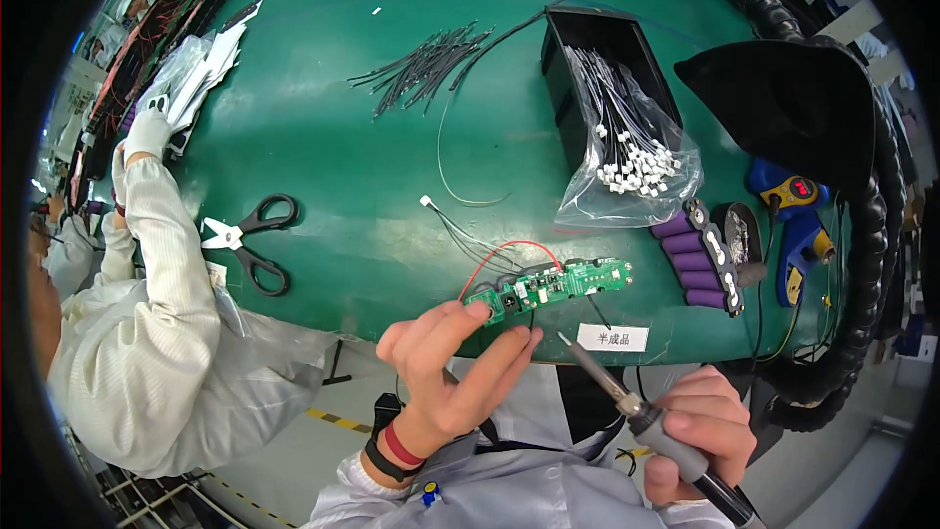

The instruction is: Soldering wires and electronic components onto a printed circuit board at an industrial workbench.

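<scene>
Head view. Shows one green circuit board (pixel 563 284) just below frame centre, pinched at left end by left hand (pixel 446 372); one soldering iron (pixel 641 418), lower right, gripped in right hand (pixel 713 421), slanting up-left.

A pale coat (pixel 558 492) goes with a red wristband (pixel 399 447) and black wrist strap (pixel 384 464).

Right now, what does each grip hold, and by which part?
The left grip holds the green circuit board by its left end; the right grip the soldering iron by its handle.
</scene>
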`<move>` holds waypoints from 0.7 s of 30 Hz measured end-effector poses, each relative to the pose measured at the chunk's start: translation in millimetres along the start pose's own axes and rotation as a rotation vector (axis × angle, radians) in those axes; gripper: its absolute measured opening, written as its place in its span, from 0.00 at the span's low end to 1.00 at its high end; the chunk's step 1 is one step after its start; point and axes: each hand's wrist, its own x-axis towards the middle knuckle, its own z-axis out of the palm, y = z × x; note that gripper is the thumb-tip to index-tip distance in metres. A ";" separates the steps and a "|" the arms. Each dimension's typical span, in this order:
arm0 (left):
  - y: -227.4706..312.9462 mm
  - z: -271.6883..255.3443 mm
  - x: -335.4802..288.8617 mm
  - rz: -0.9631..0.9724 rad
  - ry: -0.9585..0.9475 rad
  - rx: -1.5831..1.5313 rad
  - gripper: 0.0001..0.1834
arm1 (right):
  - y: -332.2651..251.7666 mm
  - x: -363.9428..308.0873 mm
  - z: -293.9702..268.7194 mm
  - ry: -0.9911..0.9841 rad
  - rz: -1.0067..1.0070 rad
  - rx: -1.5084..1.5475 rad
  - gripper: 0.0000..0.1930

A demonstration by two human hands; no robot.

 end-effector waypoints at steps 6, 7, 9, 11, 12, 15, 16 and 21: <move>0.2 0.7 0.6 0.027 0.048 0.028 0.21 | 5.3 12.2 4.0 -0.121 0.035 -0.037 0.21; 0.2 1.1 1.9 0.030 0.036 0.007 0.20 | 5.8 13.0 4.9 -0.121 0.031 -0.048 0.21; 0.4 1.2 2.9 0.028 0.026 -0.017 0.19 | 6.8 14.5 7.7 -0.120 0.038 -0.057 0.21; 0.7 0.8 2.1 0.024 0.005 -0.040 0.17 | 7.8 15.9 9.2 -0.118 0.044 -0.062 0.21; -0.1 1.2 2.2 0.019 0.005 -0.042 0.17 | 8.4 16.4 9.8 -0.115 0.040 -0.065 0.20; -3.3 3.2 2.4 0.019 0.017 -0.086 0.16 | 8.7 17.8 11.3 -0.111 0.036 -0.071 0.20; -3.8 3.7 2.0 0.032 0.025 -0.101 0.15 | 8.6 18.2 11.9 -0.104 0.034 -0.074 0.19; -2.8 4.0 0.3 0.040 0.022 -0.121 0.14 | 9.6 18.0 14.1 -0.066 0.029 -0.081 0.18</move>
